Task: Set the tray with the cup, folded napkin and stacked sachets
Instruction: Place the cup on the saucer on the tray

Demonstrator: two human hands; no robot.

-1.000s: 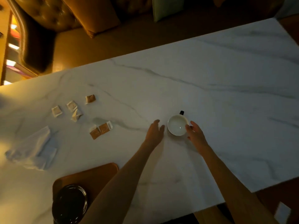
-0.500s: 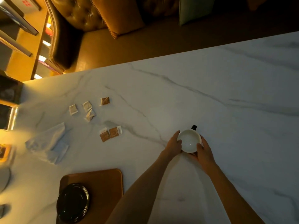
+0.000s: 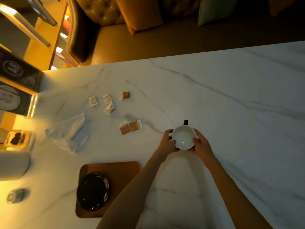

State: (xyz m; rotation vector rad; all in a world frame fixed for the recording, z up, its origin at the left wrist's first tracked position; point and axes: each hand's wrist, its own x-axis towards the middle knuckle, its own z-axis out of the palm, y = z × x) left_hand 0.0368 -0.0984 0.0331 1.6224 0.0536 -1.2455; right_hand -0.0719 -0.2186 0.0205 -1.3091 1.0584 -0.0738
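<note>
White marble tabletop (image 3: 222, 100) is seen from above, dimly lit, with warm light spilling onto its left end; the far edge runs diagonally below a tan upholstered bench (image 3: 148, 42). The cup (image 3: 183, 137) is white inside, with a dark handle pointing to the far side, and is placed near the middle of the table. It is clasped on both sides: the left hand (image 3: 167, 143) has fingers curled against its left wall, the right hand (image 3: 202, 146) has fingers curled against its right wall. Whether it is lifted or resting cannot be told. To the right and beyond the cup, a wide stretch of bare marble is left. The wooden tray (image 3: 122, 172) is placed at the near edge, to the left of the left forearm, well apart from the cup, with a dark round plate (image 3: 92, 191) on its left part and its right part bare. Sachets (image 3: 130, 127) are scattered between tray and far edge. A crumpled napkin (image 3: 69, 133) is spread further left, near the lit edge.
</note>
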